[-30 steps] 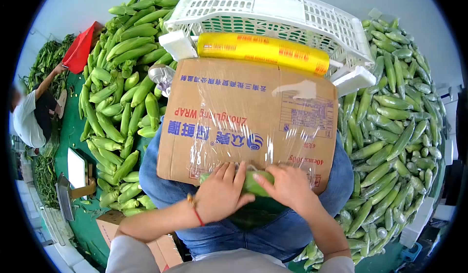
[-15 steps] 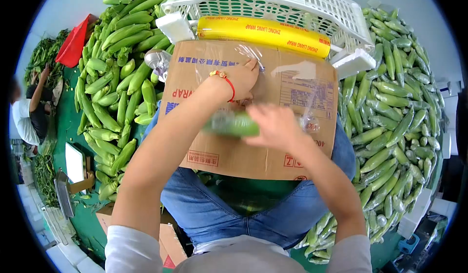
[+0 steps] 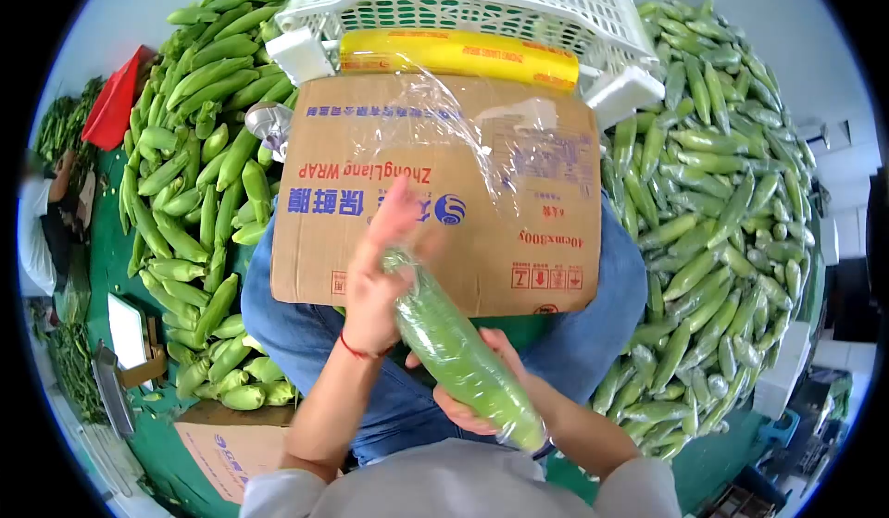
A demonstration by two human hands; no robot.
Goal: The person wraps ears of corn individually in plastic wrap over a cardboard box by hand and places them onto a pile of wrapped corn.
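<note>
Wrapped corn: likely firm, slippery; grip mid-length
Right hand: fingers cup it
Left hand: over carton's near edge; can't tell fingers' state

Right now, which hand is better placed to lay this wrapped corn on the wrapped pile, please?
Likely the right hand: it holds the wrapped corn and is nearer the wrapped pile, while the left hand, blurred, is at the corn's far end.

Bright, cool, fairly even light; 4 black corners frame the fisheye circle, outer shapes bowed. Motion smears the bare left hand. White glare streaks the long, film-wrapped green corn ear and the flat brown cardboard box.
</note>
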